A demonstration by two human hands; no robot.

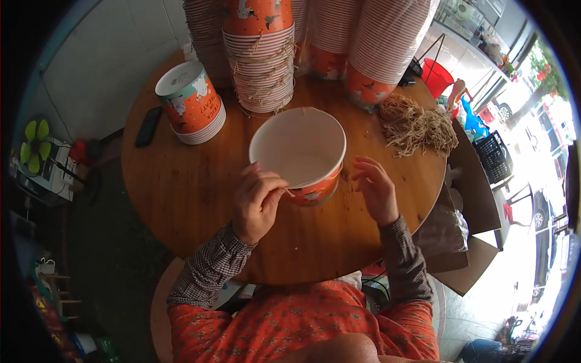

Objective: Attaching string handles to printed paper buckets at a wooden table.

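Your left hand [257, 206] is at the near-left rim of the bucket [299, 142], wrist bent a little inward, knuckles up, thumb and forefinger pinched on a thin strand [290, 193]. Your right hand [376, 190] hangs just right of the bucket, apart from it, palm turned toward it, fingers loosely bent and grasping nothing that shows. Your checked sleeves [212, 266] come up from the near side of the bucket, one on each side.

You can't tell whether your left fingers also grip the rim, since your hand covers that part. The bucket's far outer wall is hidden, and whether its base sits flat is hard to make out. Behind the bucket, the tall stacks [260, 72] are cut off at the top.

The bucket is over the near middle of a round wooden table [357, 242]. Left of it are a short stack [200, 115] and a dark phone [148, 127]; to its right, beyond your right hand, lies a tangled twine heap [419, 124]. Far left of the bucket stands a green fan [37, 145]; far right, daylight washes out the view.
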